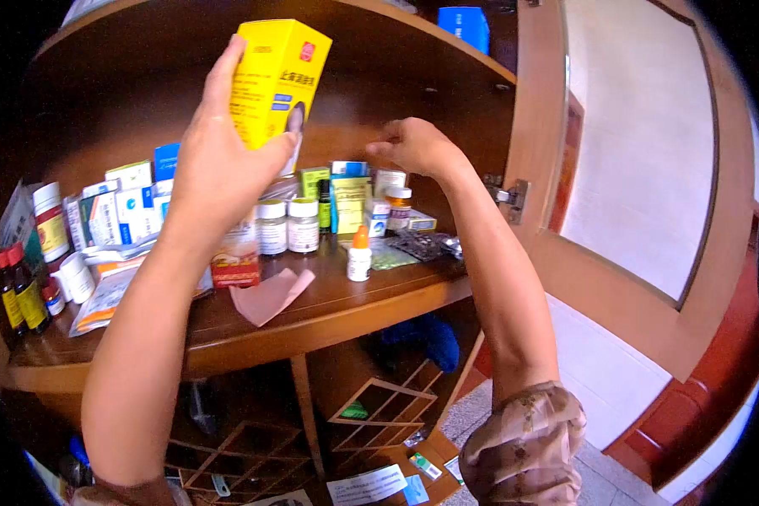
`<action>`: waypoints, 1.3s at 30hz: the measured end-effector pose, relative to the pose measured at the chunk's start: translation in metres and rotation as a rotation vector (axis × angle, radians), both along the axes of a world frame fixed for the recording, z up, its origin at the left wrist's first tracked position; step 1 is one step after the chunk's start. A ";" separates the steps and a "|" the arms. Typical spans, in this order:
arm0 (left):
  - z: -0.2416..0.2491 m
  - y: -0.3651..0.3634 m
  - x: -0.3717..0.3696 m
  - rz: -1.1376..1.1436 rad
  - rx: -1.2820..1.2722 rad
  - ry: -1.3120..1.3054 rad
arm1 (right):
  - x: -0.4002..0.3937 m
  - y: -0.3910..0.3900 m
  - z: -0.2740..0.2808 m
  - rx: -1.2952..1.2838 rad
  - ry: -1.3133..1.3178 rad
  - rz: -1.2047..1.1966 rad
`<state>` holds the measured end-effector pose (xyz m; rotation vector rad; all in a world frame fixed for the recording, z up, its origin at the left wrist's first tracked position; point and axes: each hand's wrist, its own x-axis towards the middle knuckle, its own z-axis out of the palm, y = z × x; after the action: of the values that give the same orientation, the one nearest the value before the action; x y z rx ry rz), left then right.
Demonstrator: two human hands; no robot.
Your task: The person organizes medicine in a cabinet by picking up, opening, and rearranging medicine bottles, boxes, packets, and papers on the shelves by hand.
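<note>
Yellow box (pixel 266 84) is up above the shelf (pixel 325 295) on my head cam, slightly tilted. L hand (pixel 219 164) fingers holding it, thumb on front. R hand (pixel 417 150) is nr the back-row boxes, fingers bent, can't tell how wide. Orange-capped bottle (pixel 359 260) stands nr shelf edge, pink sheet (pixel 270 297) to its L.

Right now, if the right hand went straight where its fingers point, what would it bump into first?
Probably the yellow box held up in the left hand. The right hand points across toward the box's lower end, but depth is unclear, so it might pass behind.
</note>
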<state>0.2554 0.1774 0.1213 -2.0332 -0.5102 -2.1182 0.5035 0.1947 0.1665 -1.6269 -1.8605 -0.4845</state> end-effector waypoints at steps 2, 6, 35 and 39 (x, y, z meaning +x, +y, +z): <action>0.000 0.003 0.000 0.029 0.011 0.004 | 0.025 0.009 -0.002 -0.011 -0.192 -0.404; 0.000 -0.005 0.002 0.039 -0.038 0.023 | 0.060 0.031 -0.030 -0.369 -0.340 -0.459; -0.005 -0.004 0.004 -0.081 -0.071 0.083 | 0.064 0.028 -0.052 -0.297 -0.337 -0.392; -0.005 0.000 0.004 -0.017 0.015 0.073 | 0.062 0.023 -0.051 -0.367 -0.036 -0.290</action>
<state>0.2596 0.1779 0.1158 -2.1056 -0.4664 -2.0422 0.5658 0.2178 0.1159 -2.1628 -1.8244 -0.3025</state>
